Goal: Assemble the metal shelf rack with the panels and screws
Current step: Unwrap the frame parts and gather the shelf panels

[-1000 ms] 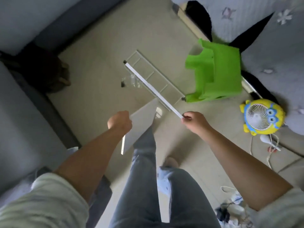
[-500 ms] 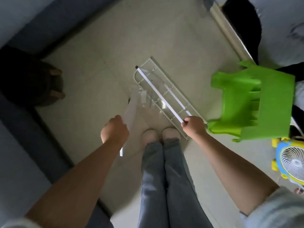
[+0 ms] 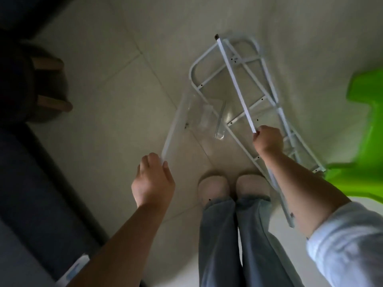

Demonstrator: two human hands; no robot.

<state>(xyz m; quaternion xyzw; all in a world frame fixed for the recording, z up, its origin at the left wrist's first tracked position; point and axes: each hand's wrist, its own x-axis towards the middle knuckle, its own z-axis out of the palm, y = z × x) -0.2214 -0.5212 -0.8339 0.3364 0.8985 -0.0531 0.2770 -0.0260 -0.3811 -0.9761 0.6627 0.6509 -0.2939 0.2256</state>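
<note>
- Dark stool (image 3: 37,79): far left, pale wooden legs showing; not part of the rack.
- White-and-blue packet (image 3: 75,268): near left, at the bottom edge; its print is too blurred to read.
- Left hand (image 3: 153,181): fingers and thumb curled round the near edge of the panel.
- Panel (image 3: 174,129): thin, white, seen edge-on, running from the left hand away towards the far side, off the floor.
- Clear bags (image 3: 204,119): flat on the tiles just right of the panel, next to the side frame. Judged to hold the screws, with contents too small to tell.
- Feet (image 3: 213,187): near centre, in pale slippers, just short of the side frame.
- Side frame (image 3: 213,76): white ladder-like tubing, flat on the floor right of centre.
- Rail (image 3: 234,79): white bar slanting over the side frame, its near end in the right hand.
- Right hand (image 3: 268,139): closed in a fist round the rail's near end.
- Green plastic stool (image 3: 362,141): right edge, touching the side frame's near end.
- Progress: judged early. The panel and rail are loose in the hands and no joined parts are visible; all joining and screwing are left.
- Brands or writing: none legible.
</note>
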